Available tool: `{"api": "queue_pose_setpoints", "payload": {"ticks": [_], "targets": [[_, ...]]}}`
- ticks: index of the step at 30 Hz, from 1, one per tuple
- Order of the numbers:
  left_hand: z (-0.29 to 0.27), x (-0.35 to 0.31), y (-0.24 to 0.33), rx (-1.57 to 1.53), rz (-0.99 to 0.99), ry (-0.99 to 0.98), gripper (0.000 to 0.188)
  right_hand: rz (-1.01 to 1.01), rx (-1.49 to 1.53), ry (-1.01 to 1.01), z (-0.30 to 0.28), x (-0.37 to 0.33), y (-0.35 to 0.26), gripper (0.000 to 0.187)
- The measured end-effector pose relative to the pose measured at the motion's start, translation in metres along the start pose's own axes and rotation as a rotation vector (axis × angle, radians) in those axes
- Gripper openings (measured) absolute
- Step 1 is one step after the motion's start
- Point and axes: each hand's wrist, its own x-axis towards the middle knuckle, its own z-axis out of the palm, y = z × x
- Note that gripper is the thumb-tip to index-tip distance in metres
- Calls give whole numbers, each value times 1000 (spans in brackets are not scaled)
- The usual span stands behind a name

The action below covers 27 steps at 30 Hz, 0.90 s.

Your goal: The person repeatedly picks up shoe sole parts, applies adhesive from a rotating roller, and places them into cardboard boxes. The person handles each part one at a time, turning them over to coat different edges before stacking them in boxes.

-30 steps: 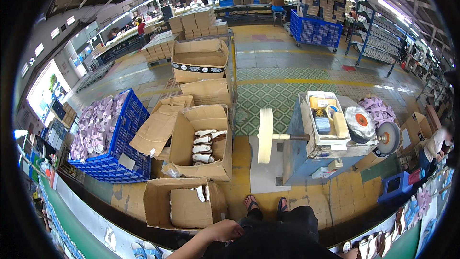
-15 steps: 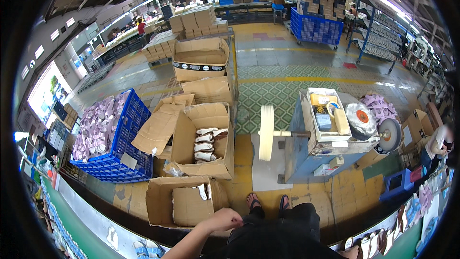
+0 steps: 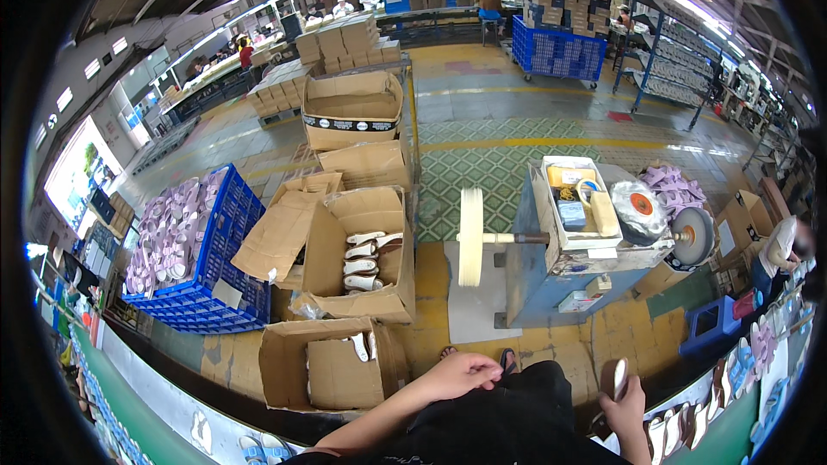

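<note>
My right hand (image 3: 627, 409) grips a brown sandal with a white insole (image 3: 618, 379), held upright just above the bench edge at the lower right. A row of similar brown-and-white sandals (image 3: 680, 432) lies on the bench beside that hand. In front of my body, my left hand (image 3: 469, 375) is raised with its fingers curled together, and nothing shows in it. Ahead of me, a cream buffing wheel (image 3: 470, 238) juts out on a shaft from the blue grinding machine (image 3: 551, 293). The wheel is apart from both hands.
An open carton (image 3: 280, 366) with a few white sandals stands left of my legs; another carton (image 3: 398, 293) behind it holds several more. A blue crate (image 3: 215, 263) of lilac sandals is farther left. A tool tray (image 3: 594, 244) tops the machine. A co-worker (image 3: 780, 250) is at right.
My right hand has come up from the bench with a sandal in it. My left hand has moved right and slightly up, to in front of my body.
</note>
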Motion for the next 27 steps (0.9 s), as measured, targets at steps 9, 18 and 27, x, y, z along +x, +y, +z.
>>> {"api": "queue_pose_setpoints", "payload": {"ticks": [9,18,27], "targets": [[22,34,24,-706,-127,-157,93,-708,16,-243,6,5,-204,85],[49,9,29,-955,115,-29,124,-664,13,-350,43,14,-253,88],[44,3,20,-907,271,-81,124,-666,59,-370,53,11,-251,93]]}}
